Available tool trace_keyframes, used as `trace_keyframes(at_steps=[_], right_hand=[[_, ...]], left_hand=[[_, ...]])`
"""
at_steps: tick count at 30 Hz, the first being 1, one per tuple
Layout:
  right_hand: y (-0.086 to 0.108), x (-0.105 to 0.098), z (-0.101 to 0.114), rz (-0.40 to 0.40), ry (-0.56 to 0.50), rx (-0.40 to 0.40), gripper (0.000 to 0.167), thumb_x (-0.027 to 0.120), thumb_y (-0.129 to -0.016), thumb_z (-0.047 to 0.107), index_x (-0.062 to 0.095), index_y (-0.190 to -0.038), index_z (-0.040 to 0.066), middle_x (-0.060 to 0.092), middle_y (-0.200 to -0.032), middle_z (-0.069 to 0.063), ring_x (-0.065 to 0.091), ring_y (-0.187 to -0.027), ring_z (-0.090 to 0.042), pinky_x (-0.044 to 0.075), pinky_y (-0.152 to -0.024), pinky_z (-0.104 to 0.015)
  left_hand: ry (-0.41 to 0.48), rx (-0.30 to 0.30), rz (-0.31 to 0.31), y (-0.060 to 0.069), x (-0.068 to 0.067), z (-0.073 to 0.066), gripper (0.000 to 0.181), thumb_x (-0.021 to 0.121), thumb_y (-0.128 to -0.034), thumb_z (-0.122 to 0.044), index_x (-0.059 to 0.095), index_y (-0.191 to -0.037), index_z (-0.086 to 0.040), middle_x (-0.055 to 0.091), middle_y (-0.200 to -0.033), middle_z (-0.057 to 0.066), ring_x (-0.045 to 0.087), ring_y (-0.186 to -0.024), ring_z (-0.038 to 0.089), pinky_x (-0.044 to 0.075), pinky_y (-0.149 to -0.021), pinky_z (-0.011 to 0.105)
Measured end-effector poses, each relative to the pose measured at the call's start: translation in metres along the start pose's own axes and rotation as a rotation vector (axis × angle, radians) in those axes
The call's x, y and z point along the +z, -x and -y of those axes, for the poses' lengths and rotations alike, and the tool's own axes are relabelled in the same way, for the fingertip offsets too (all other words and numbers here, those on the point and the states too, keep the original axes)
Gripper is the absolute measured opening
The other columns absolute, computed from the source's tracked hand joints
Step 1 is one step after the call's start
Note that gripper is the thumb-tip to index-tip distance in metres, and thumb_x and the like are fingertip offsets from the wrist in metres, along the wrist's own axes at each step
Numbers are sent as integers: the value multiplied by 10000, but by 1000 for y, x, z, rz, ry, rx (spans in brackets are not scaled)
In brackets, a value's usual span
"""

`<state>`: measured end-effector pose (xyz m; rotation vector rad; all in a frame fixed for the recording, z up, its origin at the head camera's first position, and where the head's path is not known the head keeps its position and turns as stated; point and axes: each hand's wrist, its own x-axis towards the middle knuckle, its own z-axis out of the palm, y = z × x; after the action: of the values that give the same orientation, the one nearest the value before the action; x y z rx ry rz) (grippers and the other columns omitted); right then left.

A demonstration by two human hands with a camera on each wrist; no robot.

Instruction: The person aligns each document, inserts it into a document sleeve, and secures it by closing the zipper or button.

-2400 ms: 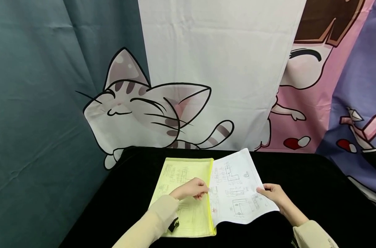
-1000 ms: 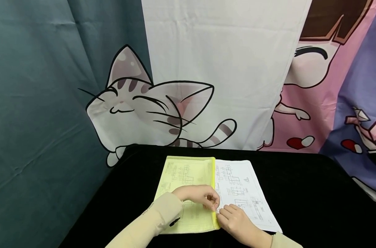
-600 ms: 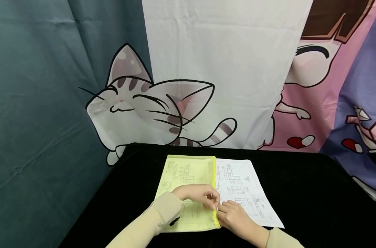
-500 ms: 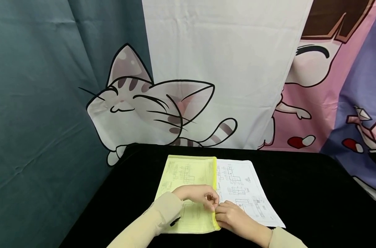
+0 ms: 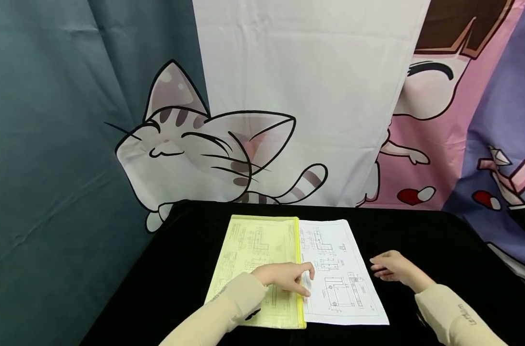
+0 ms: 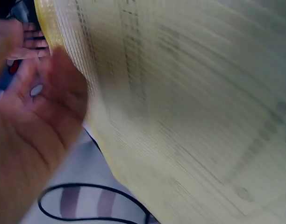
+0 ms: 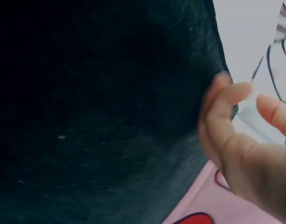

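Note:
A translucent yellow zip document folder (image 5: 262, 240) lies flat on the black cloth, printed drawings showing through it. From its bright yellow right edge a white sheet of technical drawings (image 5: 344, 269) sticks out to the right; whether its left part is inside or beneath the folder I cannot tell. My left hand (image 5: 286, 278) is over that edge, thumb and index finger apart, fingertips above the sheet. In the left wrist view the hand (image 6: 40, 107) is blurred beside the folder's ribbed edge. Right of the sheet, my right hand (image 5: 392, 267) hovers with loosely bent fingers, holding nothing.
Black cloth (image 5: 180, 278) covers the table. A printed curtain with a cartoon cat (image 5: 189, 158) hangs behind its far edge. A small black object (image 5: 253, 315) shows by the left cuff.
The right hand has left the folder's edge and moved right, off the sheet. The left hand's thumb and index finger have spread apart. Earlier, the sheet's lifted right side came down flat.

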<state>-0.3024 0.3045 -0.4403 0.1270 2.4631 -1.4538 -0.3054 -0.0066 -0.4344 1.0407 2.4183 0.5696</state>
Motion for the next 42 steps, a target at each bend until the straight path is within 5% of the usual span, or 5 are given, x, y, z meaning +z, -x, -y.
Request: trace_keyframes(at_steps=[5,12,23,31,42], right_hand=[[1,9,-7,75,-67,38,241,576,-908,149,618,-951,-84,614,-636,59,486,-516,-27,385,-459,-141],[-2,27,0,34,56,-72,157,615,-856,35,570,-708,7,484,-534,45,425,-471,-51,339,-433,-149],[-9,47,16,-14,-21,-93,105,594,-872,5,599,-792,-62,514,-537,36,428,-461,-40,374,-444,-146],[-16,90,30,-49,-47,-129,121,607,-862,-3,607,-790,-100,530,-546,18,455,-469,-53,396,-446,-156],[-13,94,34,54,-92,-114,86,581,-860,-33,624,-823,-98,524,-553,23,457,-477,-30,377,-444,-130]], left_hand=[[-166,-268,-246,-13,11,-3,375,656,-868,-371,626,-951,-6,594,-715,43,441,-525,99,390,-479,195],[-58,-357,-325,-20,12,-3,183,613,-867,-128,628,-797,40,495,-490,51,370,-298,80,318,-294,156],[251,-230,-386,-17,2,4,448,498,-877,-21,316,-492,-157,321,-400,-81,408,-336,59,383,-353,149],[299,-206,-394,-18,-1,-2,477,523,-897,-24,313,-490,-157,346,-420,-72,425,-348,54,433,-375,150],[460,-198,-315,-16,-4,-8,409,555,-930,-80,437,-539,-91,426,-458,-20,473,-421,88,460,-426,172]])
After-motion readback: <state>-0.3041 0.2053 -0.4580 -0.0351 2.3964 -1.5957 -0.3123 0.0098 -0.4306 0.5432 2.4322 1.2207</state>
